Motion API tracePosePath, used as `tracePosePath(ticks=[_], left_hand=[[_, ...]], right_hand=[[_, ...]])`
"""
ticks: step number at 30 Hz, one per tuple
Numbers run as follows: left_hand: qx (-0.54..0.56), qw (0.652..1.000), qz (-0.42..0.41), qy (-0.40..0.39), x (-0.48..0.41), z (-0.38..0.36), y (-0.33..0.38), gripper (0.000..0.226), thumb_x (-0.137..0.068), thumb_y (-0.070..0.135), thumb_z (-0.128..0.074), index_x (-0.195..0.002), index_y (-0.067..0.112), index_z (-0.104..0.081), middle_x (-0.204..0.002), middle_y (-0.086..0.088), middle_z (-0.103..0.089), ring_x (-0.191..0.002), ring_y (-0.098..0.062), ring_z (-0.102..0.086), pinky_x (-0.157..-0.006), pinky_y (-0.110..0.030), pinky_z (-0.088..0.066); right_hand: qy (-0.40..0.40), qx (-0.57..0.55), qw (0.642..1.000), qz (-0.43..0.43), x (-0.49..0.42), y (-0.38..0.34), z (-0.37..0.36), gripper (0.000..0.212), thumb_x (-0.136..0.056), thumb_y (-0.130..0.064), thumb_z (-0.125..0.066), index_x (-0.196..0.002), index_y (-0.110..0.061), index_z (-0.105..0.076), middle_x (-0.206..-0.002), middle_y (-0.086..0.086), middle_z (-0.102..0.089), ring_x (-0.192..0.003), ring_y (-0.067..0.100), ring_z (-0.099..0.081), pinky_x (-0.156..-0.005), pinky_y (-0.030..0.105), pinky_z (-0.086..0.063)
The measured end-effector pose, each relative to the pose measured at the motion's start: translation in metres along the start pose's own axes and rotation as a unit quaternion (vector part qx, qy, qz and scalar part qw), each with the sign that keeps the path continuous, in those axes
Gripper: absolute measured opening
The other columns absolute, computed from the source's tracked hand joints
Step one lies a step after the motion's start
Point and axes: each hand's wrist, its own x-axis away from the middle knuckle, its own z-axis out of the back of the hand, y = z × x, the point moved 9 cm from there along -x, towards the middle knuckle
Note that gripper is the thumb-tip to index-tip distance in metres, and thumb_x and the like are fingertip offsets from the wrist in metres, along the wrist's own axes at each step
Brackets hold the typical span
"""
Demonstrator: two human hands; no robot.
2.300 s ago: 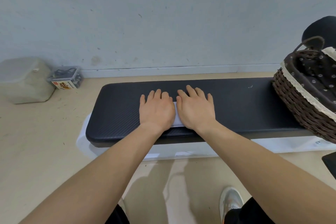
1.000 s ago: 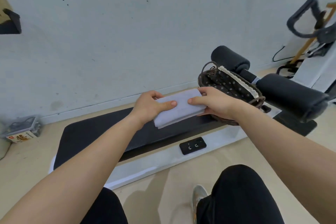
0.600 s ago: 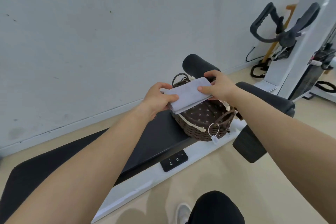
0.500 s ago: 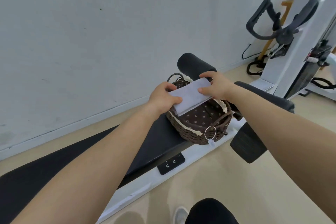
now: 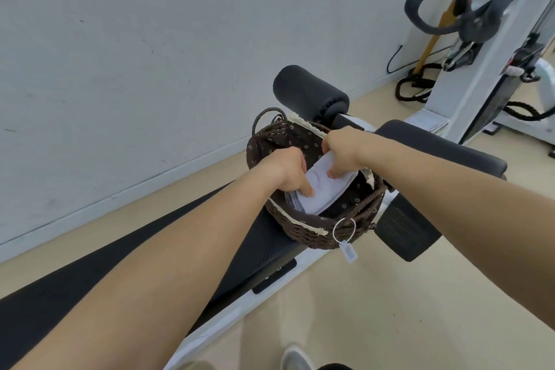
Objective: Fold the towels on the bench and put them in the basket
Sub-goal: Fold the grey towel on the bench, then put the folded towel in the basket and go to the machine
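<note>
The folded white towel (image 5: pixel 319 189) lies inside the wicker basket (image 5: pixel 303 230), against the dark spotted lining (image 5: pixel 351 198), with both of the person's hands reaching in over it. The left hand (image 5: pixel 288 171) is at the towel's near-left end, fingers (image 5: pixel 306 189) bent down and pressing on the cloth. The right hand (image 5: pixel 342 149) is at the far-right end, fingers curled over the towel's edge, thumb tip (image 5: pixel 332 175) resting on top. Both hands are partly closed and touch the towel; whether they grip it or only press it down cannot be told.

The basket stands on the end of the black padded bench (image 5: pixel 264 249), close to the round black roller pad (image 5: pixel 309 93). A metal ring (image 5: pixel 344 230) hangs from the basket's near handle with a small white tag (image 5: pixel 348 252) below it; any print on the tag is too small to read. Two small marks show on the black panel (image 5: pixel 274 276) on the side of the bench frame, also unreadable.
</note>
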Motion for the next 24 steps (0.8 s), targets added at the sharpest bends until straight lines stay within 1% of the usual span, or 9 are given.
tracePosePath(ticks=[2, 5, 10, 13, 15, 17, 19, 22, 24], left_hand=[[-0.034, 0.999, -0.007, -0.025, -0.004, -0.004, 0.006, 0.052, -0.074, 0.036, -0.085, -0.113, 0.009, -0.066, -0.107, -0.006, -0.068, -0.098, -0.024, -0.063, -0.081, -0.035, -0.054], [-0.065, 0.996, -0.018, -0.053, -0.012, -0.016, 0.013, 0.055, -0.073, 0.039, -0.084, -0.114, 0.006, -0.066, -0.108, -0.008, -0.069, -0.094, -0.024, -0.063, -0.073, -0.031, -0.05], [-0.084, 0.992, -0.012, -0.092, -0.021, -0.033, 0.009, 0.054, -0.073, 0.04, -0.085, -0.112, 0.006, -0.068, -0.11, -0.008, -0.07, -0.09, -0.022, -0.06, -0.074, -0.028, -0.047], [-0.104, 0.989, -0.012, -0.1, -0.022, -0.043, 0.006, 0.052, -0.072, 0.043, -0.084, -0.109, 0.011, -0.068, -0.104, -0.005, -0.069, -0.096, -0.024, -0.062, -0.083, -0.031, -0.051], [-0.122, 0.989, -0.011, -0.086, -0.023, -0.042, 0.006, 0.049, -0.068, 0.048, -0.086, -0.101, 0.019, -0.064, -0.098, 0.0, -0.065, -0.097, -0.024, -0.062, -0.089, -0.038, -0.053], [-0.142, 0.988, -0.014, -0.061, -0.025, -0.036, 0.008, 0.047, -0.066, 0.05, -0.086, -0.096, 0.022, -0.064, -0.096, 0.002, -0.066, -0.093, -0.023, -0.063, -0.086, -0.04, -0.055], [-0.141, 0.989, -0.018, -0.047, -0.025, -0.032, 0.01, 0.037, -0.067, 0.042, -0.087, -0.089, 0.02, -0.066, -0.091, 0.002, -0.07, -0.088, -0.023, -0.066, -0.083, -0.04, -0.057], [-0.089, 0.994, -0.023, -0.06, -0.023, -0.031, 0.012, 0.007, -0.074, 0.011, -0.077, -0.081, 0.012, -0.075, -0.077, -0.003, -0.076, -0.078, -0.022, -0.074, -0.08, -0.04, -0.061], [-0.03, 0.997, -0.024, -0.062, -0.02, -0.027, 0.011, 0.013, -0.081, 0.002, -0.065, -0.086, 0.009, -0.076, -0.08, -0.006, -0.077, -0.074, -0.021, -0.075, -0.081, -0.038, -0.061]], right_hand=[[-0.009, 0.033, 0.999, 0.005, -0.004, -0.004, -0.003, 0.034, -0.081, -0.038, -0.076, -0.102, -0.013, -0.068, -0.083, 0.001, -0.065, -0.071, 0.017, -0.056, -0.055, 0.026, -0.042], [-0.033, 0.064, 0.997, 0.014, -0.008, -0.006, -0.01, 0.033, -0.083, -0.04, -0.075, -0.098, -0.013, -0.066, -0.076, -0.002, -0.059, -0.07, 0.017, -0.054, -0.059, 0.026, -0.043], [-0.086, 0.102, 0.99, 0.048, -0.007, -0.009, -0.036, 0.044, -0.087, -0.046, -0.068, -0.116, -0.013, -0.064, -0.103, 0.003, -0.067, -0.09, 0.022, -0.06, -0.07, 0.029, -0.044], [-0.096, 0.131, 0.985, 0.056, -0.007, -0.01, -0.045, 0.049, -0.087, -0.049, -0.068, -0.123, -0.017, -0.059, -0.108, 0.001, -0.063, -0.092, 0.022, -0.056, -0.073, 0.032, -0.045], [-0.073, 0.161, 0.982, 0.064, -0.009, -0.011, -0.042, 0.05, -0.084, -0.05, -0.071, -0.123, -0.021, -0.061, -0.113, 0.002, -0.058, -0.097, 0.023, -0.054, -0.075, 0.034, -0.047], [-0.028, 0.171, 0.981, 0.085, -0.01, -0.017, -0.034, 0.044, -0.079, -0.046, -0.077, -0.115, -0.024, -0.065, -0.112, 0.002, -0.053, -0.104, 0.024, -0.055, -0.074, 0.035, -0.047], [-0.028, 0.149, 0.983, 0.101, -0.01, -0.023, -0.031, 0.029, -0.079, -0.033, -0.079, -0.104, -0.023, -0.068, -0.102, 0.0, -0.059, -0.101, 0.024, -0.06, -0.071, 0.032, -0.046], [-0.052, 0.11, 0.989, 0.089, -0.01, -0.023, -0.036, 0.012, -0.084, -0.017, -0.07, -0.094, -0.02, -0.072, -0.098, 0.001, -0.067, -0.095, 0.026, -0.061, -0.073, 0.03, -0.043], [-0.046, 0.066, 0.994, 0.072, -0.007, -0.017, -0.032, 0.018, -0.086, -0.011, -0.063, -0.095, -0.022, -0.073, -0.1, 0.001, -0.068, -0.094, 0.026, -0.061, -0.076, 0.03, -0.046]])
